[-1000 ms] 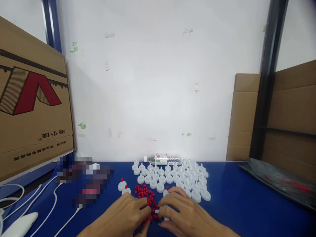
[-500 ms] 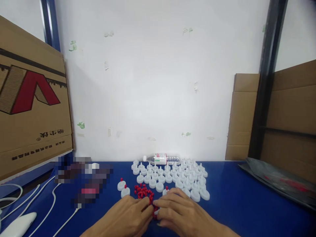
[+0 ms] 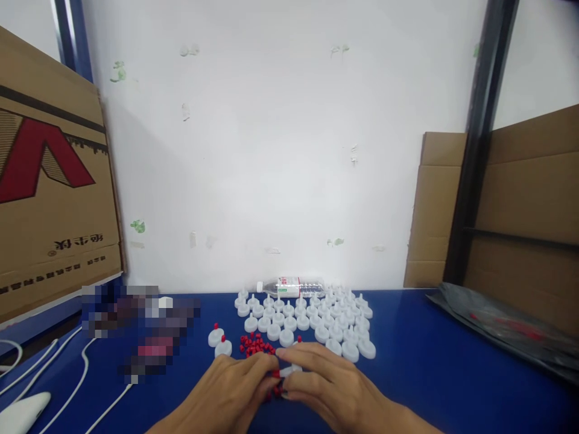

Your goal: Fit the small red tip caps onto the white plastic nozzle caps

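Left hand (image 3: 226,392) rests low on blue tabletop (image 3: 429,367), fingers curled, tips pinching a small red plastic plug (image 3: 275,374) at the edge of the red plug pile (image 3: 256,345). Right hand (image 3: 325,386) meets it, fingers pinching a small white plastic nozzle cap (image 3: 289,371), touching the plug. Behind: rows of white caps (image 3: 312,322), w/ a clear plastic bottle (image 3: 294,287) lying by the wall. Far right: grey plastic bags (image 3: 506,325).

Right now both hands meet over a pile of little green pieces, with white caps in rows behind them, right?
Not quite: the pieces are red, not green. The head view shows the left hand and right hand meeting over them, white caps in rows behind.
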The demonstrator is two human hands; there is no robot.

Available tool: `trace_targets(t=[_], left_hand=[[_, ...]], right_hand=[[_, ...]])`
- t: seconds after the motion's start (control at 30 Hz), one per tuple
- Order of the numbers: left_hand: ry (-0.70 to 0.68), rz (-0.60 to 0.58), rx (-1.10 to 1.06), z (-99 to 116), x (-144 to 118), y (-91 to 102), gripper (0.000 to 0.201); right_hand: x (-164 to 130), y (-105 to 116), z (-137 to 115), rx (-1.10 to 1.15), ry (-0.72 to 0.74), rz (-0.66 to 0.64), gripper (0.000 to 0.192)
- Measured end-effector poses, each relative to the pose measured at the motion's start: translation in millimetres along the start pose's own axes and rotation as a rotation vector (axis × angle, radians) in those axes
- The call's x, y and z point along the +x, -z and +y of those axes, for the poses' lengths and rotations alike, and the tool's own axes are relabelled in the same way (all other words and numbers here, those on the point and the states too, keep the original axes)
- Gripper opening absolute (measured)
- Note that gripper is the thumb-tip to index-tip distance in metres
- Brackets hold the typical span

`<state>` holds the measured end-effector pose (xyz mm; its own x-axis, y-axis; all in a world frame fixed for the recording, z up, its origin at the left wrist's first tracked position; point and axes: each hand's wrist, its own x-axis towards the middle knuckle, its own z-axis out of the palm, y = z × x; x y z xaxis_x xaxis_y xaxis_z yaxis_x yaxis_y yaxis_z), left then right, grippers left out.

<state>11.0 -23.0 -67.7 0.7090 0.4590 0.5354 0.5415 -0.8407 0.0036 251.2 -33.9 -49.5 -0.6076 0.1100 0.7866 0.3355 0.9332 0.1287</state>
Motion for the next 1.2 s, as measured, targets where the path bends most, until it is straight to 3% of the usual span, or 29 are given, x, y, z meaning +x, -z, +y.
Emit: trace_targets(t=[0.2,0.37,0.57,0.73,0.93,1.03,1.2], left_hand=[[0.017,-0.043,-0.025,3,-4,-4.3,0.031],[0.011,-0.044,-0.06,16,-4,5.7,0.026],[-0.03,-0.016,-0.134,24,1,14.0,0.025],[-0.066,0.021,-0.091,21,1,16.0,0.027],[0.026,-0.01,-0.085,8,6,19.3,0.017],[0.105,-0.111,-0.043,4,7,22.5,0.023],[0.185,-0.285,0.024,6,9,24.7,0.015]], right_hand=[[-8,-3,1,-0.069,0.043,-0.033,0.013],[-12,-3,-3,-0.154,0.066,-0.075,0.018],[-9,-4,-12,-0.114,0.055,0.009,0.018],[1,-3,-15,-0.12,0.06,0.016,0.017],[9,1,-1,-0.219,0.037,-0.066,0.023],[1,6,13,-0.213,-0.085,-0.129,0.033],[-10,11,34,-0.207,-0.374,-0.168,0.025]])
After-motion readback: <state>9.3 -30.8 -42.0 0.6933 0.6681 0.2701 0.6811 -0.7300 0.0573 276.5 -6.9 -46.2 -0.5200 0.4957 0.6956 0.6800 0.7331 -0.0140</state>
